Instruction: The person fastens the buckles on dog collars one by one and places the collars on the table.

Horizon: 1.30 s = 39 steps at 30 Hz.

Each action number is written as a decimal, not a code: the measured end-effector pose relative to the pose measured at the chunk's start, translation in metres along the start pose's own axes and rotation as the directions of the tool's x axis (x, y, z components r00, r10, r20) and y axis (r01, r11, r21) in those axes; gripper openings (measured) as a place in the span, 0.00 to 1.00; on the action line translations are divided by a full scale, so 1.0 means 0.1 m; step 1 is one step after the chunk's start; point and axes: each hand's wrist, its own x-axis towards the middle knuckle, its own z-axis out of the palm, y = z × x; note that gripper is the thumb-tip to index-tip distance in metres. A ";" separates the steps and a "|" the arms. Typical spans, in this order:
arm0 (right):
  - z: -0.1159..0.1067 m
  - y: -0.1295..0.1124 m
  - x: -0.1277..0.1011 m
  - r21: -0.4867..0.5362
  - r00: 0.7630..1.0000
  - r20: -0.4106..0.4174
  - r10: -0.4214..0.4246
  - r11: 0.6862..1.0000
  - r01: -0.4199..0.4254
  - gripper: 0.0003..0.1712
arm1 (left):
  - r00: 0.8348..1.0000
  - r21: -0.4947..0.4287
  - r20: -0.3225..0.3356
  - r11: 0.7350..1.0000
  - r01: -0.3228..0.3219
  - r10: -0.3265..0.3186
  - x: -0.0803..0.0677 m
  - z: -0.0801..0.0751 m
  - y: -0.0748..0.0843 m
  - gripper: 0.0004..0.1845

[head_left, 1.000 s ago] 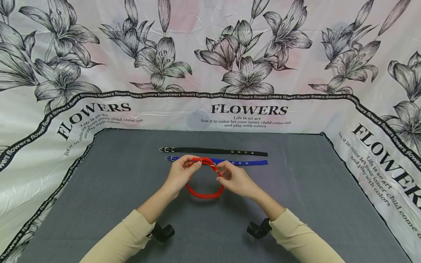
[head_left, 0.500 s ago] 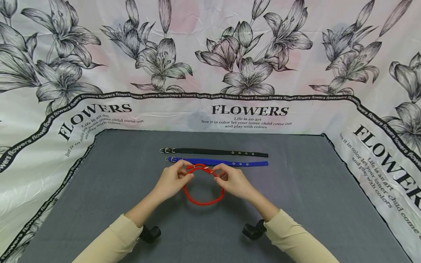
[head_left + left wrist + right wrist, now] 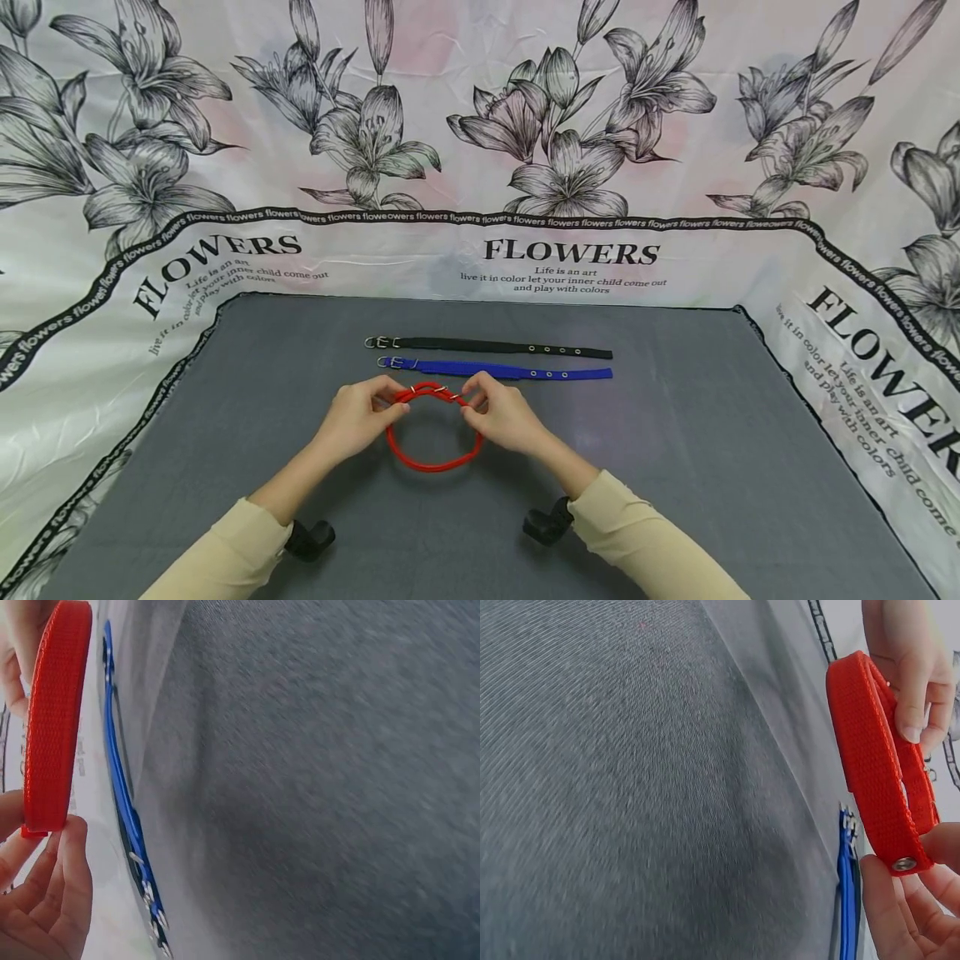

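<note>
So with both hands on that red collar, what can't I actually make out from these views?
- Red collar buckle: in the head view, too small and partly covered by the left hand and right hand, so fastened or not is unclear.
- Left wrist view: cut off at the frame edge; buckle unseen.
- Blue collar: in the right wrist view, only a sliver at the bottom edge.
- Black collar: eyelet count too small to tell.
</note>
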 end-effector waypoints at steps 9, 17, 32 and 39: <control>0.16 -0.09 0.13 -0.010 0.999 0.033 0.013 1.000 -0.013 0.07 | 0.999 0.029 -0.021 0.998 0.048 -0.048 -0.04 -0.13 -0.18 0.07; 0.33 -0.13 0.21 -0.058 0.999 0.028 0.026 0.998 -0.025 0.07 | 0.997 0.069 -0.037 0.995 0.077 -0.075 -0.05 -0.19 -0.34 0.07; 0.64 -0.22 0.34 -0.155 0.998 -0.053 0.019 0.988 -0.028 0.05 | 0.991 0.140 -0.066 0.982 0.125 -0.117 -0.06 -0.29 -0.57 0.07; 0.74 -0.31 0.39 -0.210 0.995 -0.101 0.012 0.977 -0.033 0.05 | 0.988 0.158 -0.084 0.977 0.143 -0.131 -0.08 -0.34 -0.64 0.07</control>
